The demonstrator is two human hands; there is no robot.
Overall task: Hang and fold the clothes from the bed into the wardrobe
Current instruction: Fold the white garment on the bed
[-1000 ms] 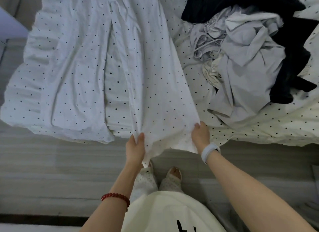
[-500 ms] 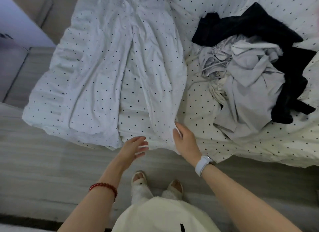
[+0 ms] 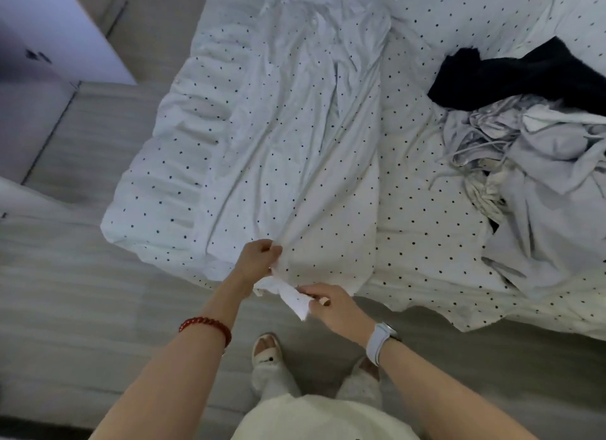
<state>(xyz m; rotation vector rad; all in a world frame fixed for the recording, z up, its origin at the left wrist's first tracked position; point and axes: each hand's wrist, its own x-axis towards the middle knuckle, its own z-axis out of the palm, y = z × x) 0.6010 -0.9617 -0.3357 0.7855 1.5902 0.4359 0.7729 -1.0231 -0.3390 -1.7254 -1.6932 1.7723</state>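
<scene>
White trousers with small black dots [image 3: 295, 151] lie spread flat on the bed [image 3: 426, 236], whose sheet has the same dotted pattern. The leg hems reach the bed's near edge. My left hand [image 3: 259, 259] pinches the cloth at the hem between the two legs. My right hand [image 3: 324, 305] grips a hem corner that hangs just off the bed's edge. A heap of grey clothes [image 3: 541, 184] and a black garment [image 3: 524, 75] sit at the right of the bed.
A pale wardrobe or cabinet front [image 3: 49, 46] stands at the far left. Grey striped floor [image 3: 82, 292] runs along the bed's near edge. My feet in white sandals [image 3: 267, 348] stand close to the bed.
The view has shifted left and closer. Both hands, open half a second ago, have closed on the hem of the trousers at the bed's edge.
</scene>
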